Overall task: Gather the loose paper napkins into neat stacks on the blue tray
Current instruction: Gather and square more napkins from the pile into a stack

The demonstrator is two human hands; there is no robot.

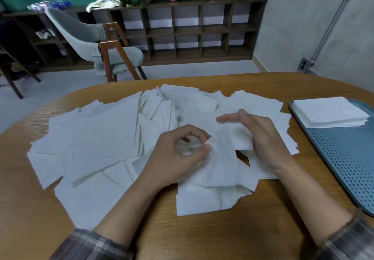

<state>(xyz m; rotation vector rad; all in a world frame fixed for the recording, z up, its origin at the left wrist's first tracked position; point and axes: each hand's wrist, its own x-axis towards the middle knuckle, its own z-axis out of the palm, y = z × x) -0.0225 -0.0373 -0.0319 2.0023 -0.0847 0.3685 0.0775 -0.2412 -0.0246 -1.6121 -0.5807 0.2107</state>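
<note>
Across the table (263,229), loose napkins (101,138) lie beside the blue tray (344,158).
Left hand (180,154) pinches one napkin (221,158) by its edge, right hand (263,138) straight-fingered against it; light, limp, probably tearable, so best taken by corners.

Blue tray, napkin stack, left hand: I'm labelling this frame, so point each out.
blue tray (344,158), head view, bare perforated floor.
napkin stack (329,112), head view, top sheet.
left hand (178,156), head view, back of hand.

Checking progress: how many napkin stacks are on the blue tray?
1. The stack sits at the far end of the blue tray, whose right side is cut off, so another may be hidden.
</note>
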